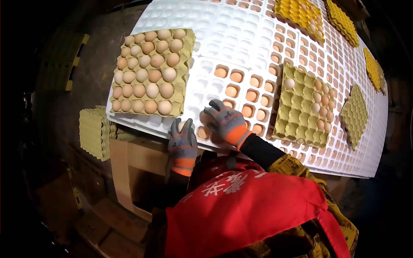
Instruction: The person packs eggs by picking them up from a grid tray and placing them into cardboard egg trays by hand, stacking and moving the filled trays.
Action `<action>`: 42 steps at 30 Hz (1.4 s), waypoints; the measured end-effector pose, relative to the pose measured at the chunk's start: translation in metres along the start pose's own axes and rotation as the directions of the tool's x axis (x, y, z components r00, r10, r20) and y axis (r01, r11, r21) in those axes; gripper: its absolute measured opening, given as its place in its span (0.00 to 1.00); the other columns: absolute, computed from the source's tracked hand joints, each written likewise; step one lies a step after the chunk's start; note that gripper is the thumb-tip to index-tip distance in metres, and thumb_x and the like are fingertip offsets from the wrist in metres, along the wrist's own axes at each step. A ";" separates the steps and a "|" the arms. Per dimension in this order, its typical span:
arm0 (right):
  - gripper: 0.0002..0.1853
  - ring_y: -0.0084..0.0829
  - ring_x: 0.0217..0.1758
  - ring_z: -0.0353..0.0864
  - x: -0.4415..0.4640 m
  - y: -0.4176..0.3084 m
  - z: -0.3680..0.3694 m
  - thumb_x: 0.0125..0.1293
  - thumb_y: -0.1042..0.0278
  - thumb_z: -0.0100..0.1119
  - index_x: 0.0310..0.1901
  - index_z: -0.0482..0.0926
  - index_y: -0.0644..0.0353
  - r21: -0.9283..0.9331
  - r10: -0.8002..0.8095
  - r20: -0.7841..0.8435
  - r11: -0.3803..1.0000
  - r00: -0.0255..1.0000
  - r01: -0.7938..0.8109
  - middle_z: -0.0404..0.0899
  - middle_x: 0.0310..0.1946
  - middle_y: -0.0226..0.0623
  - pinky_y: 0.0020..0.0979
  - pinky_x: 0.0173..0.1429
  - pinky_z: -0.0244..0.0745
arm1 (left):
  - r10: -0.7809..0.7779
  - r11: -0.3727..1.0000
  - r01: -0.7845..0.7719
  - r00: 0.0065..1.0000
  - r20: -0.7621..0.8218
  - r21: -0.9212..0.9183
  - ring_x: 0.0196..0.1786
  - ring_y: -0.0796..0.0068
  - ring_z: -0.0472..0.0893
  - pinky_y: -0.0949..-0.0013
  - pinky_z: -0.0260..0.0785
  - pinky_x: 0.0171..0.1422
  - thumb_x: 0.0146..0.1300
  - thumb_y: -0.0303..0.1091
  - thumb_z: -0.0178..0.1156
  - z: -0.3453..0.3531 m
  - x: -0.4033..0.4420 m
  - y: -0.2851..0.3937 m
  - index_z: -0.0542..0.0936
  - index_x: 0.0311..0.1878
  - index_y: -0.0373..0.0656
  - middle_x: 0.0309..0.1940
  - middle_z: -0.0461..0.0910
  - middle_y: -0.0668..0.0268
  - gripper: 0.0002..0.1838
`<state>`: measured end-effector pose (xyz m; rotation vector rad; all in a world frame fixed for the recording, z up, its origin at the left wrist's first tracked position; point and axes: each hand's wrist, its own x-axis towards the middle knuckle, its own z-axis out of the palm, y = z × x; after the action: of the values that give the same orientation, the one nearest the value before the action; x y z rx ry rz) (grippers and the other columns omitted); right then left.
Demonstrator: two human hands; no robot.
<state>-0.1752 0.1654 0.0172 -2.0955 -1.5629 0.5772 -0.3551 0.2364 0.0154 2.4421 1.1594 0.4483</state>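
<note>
My left hand [183, 139], in a grey and orange glove, is closed around a pale egg [182, 126] at the near edge of the white foam trays [202, 92]. To its right, my right hand [224, 121], gloved alike, reaches over the foam cells with its fingers curled; what is under its fingertips is hidden. A brown egg [203, 132] sits in a cell between the two hands. At the upper left, a pulp tray full of eggs [148, 73] rests on the foam. Another pulp tray [297, 109], partly filled with eggs, lies to the right.
Yellow trays [297, 17] lie at the far right, and an empty pulp tray [355, 116] is tilted nearer. Stacked pulp trays [94, 133] stand below the left edge, beside an open cardboard box [142, 157]. A pallet [75, 62] is at the far left.
</note>
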 end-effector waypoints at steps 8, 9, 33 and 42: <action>0.21 0.36 0.52 0.84 0.036 0.022 0.006 0.66 0.68 0.60 0.62 0.80 0.48 0.700 0.249 0.020 0.688 0.968 -0.191 0.79 0.59 0.38 0.33 0.54 0.80 | 0.023 0.989 -0.010 0.996 0.090 -0.144 0.56 0.52 0.79 0.55 0.72 0.61 0.65 0.33 0.64 0.000 0.011 -0.038 0.79 0.63 0.45 0.55 0.81 0.53 0.22; 0.22 0.34 0.51 0.84 0.044 0.023 -0.001 0.66 0.69 0.60 0.62 0.80 0.50 0.853 0.337 0.075 0.466 0.939 -0.235 0.80 0.58 0.39 0.31 0.54 0.80 | 0.052 0.974 -0.035 0.996 0.069 -0.224 0.56 0.51 0.78 0.55 0.71 0.62 0.64 0.31 0.63 -0.002 0.015 -0.036 0.78 0.64 0.43 0.55 0.80 0.53 0.23; 0.21 0.38 0.42 0.85 -0.230 0.075 -0.102 0.63 0.78 0.62 0.58 0.81 0.57 0.307 0.468 -0.580 0.884 0.667 -0.354 0.84 0.47 0.43 0.33 0.47 0.80 | 0.445 0.874 -0.447 0.894 0.054 0.190 0.77 0.58 0.62 0.52 0.45 0.83 0.72 0.33 0.51 0.057 0.039 0.014 0.74 0.69 0.44 0.69 0.73 0.60 0.23; 0.27 0.44 0.62 0.74 -0.274 0.240 -0.179 0.58 0.68 0.66 0.61 0.77 0.45 -0.324 0.414 -0.428 0.760 0.804 -0.564 0.78 0.59 0.36 0.43 0.64 0.74 | 0.794 0.577 -0.697 0.601 0.091 -0.425 0.61 0.53 0.77 0.56 0.68 0.67 0.62 0.34 0.66 0.110 0.023 0.268 0.78 0.64 0.45 0.60 0.78 0.56 0.25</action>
<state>0.0405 -0.1782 0.0359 -2.8090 -0.9891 -0.0003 -0.1147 0.0764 0.0511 2.4458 -0.1655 0.4695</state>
